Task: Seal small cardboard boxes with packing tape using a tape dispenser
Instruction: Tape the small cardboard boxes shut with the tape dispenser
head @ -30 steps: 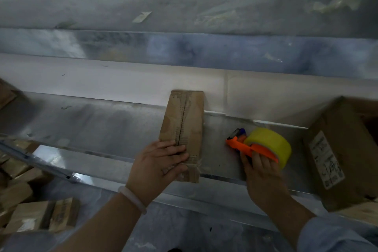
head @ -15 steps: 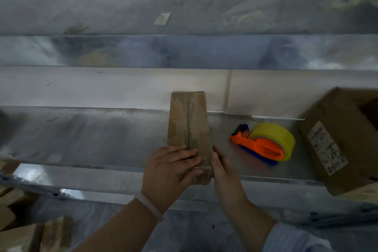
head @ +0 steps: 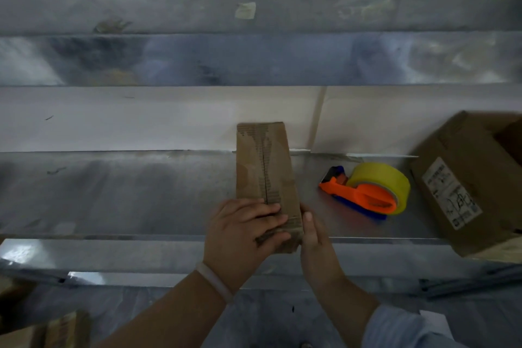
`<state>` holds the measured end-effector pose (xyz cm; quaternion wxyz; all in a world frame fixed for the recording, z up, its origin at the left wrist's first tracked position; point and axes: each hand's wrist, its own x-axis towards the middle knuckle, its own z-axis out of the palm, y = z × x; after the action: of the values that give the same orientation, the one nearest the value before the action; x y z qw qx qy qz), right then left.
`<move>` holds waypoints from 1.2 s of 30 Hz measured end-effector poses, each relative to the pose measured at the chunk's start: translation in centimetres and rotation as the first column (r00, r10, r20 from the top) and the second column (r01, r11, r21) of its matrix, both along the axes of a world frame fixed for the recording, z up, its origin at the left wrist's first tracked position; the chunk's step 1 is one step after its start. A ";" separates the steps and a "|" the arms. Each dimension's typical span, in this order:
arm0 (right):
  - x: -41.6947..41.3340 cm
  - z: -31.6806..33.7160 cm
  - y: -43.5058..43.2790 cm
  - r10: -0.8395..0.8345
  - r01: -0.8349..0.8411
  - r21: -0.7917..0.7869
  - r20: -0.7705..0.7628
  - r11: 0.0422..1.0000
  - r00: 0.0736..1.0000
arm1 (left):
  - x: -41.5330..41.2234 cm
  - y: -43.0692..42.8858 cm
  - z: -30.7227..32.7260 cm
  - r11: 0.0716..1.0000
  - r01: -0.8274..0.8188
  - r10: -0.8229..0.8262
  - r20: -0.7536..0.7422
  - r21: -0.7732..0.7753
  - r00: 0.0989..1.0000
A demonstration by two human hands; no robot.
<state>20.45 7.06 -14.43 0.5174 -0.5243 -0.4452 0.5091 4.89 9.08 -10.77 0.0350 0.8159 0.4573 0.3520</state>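
Left hand (head: 243, 232) fingers flat on small box (head: 265, 178) at bench (head: 127, 195) front edge; right hand (head: 316, 246) fingers straight, pressing its side; tape dispenser (head: 367, 192) untouched.

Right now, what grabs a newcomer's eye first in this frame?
The orange tape dispenser with its yellow tape roll lies on the metal shelf, untouched, right of centre. In the middle, the left hand presses flat on the near end of a small cardboard box, while the right hand braces its right edge.
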 end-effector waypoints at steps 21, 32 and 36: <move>5.4 1.8 1.6 -0.200 -0.476 0.483 0.825 0.735 0.528 | -5.7 1.7 0.1 0.945 0.324 -0.327 -0.086 -0.045 0.941; 3.0 2.1 1.7 -0.072 -0.388 0.422 0.747 0.820 0.661 | -4.1 1.2 0.5 0.972 0.208 -0.203 0.057 -0.105 0.978; 3.0 1.8 2.1 -0.035 -0.389 0.432 0.704 0.814 0.710 | -4.3 1.6 0.5 0.962 0.249 -0.245 0.050 -0.109 0.968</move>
<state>23.48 9.19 -12.66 0.3907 -0.4537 -0.7808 0.1785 0.63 10.68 -10.30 0.1336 0.8568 0.3706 0.3327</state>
